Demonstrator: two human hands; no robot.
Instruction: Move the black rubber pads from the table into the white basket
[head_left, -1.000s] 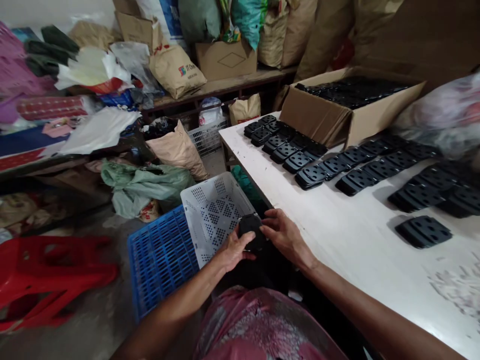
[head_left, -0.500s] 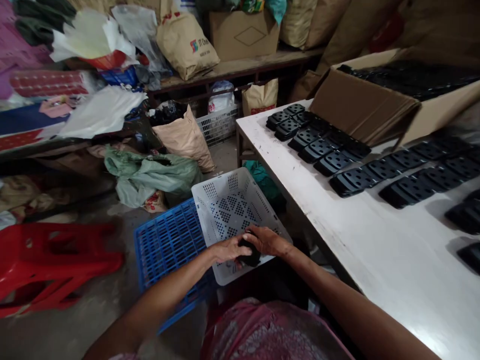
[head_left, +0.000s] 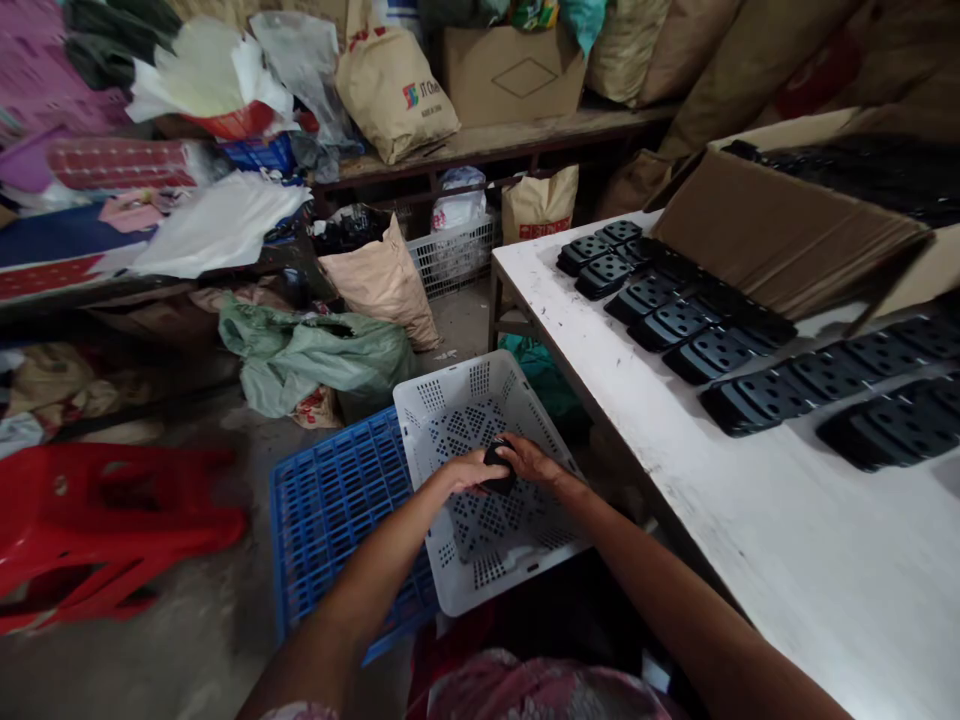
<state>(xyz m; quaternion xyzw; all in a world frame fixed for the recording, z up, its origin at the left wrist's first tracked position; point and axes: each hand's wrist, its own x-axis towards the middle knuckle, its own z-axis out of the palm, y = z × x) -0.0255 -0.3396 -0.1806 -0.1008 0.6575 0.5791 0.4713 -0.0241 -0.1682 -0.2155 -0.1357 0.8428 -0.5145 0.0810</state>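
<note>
A small black moulded piece (head_left: 499, 467) sits between the two hands, above the middle of a white perforated plastic basket (head_left: 431, 396); fingers cover much of it, so its full shape is hidden, and whether it touches the basket floor cannot be told. The left hand (head_left: 469, 472) reaches in from the lower side, partly closed, with its fingers against the piece; the right hand (head_left: 529, 460) curves over from the other side, also partly closed, with its fingers over the top; together they have hold of the piece, neither spread wide nor clenched into a fist. The forearms angle in from either side, and the work in hand is on this one piece, over the basket; the basket rests on a blue plastic crate (head_left: 330, 520), tilted slightly against its edge. To the right stands a white worktop (head_left: 787, 520), scuffed along its surface; on it lie rows of black perforated plates (head_left: 709, 355), set out close together, next to an open cardboard box (head_left: 780, 235) that holds more dark pieces. Further off, on the floor, are a red plastic stool (head_left: 97, 520), a green sack (head_left: 315, 360) and a tan paper bag (head_left: 384, 282); stuffed bags and cartons line a low wooden shelf (head_left: 495, 150) behind.
</note>
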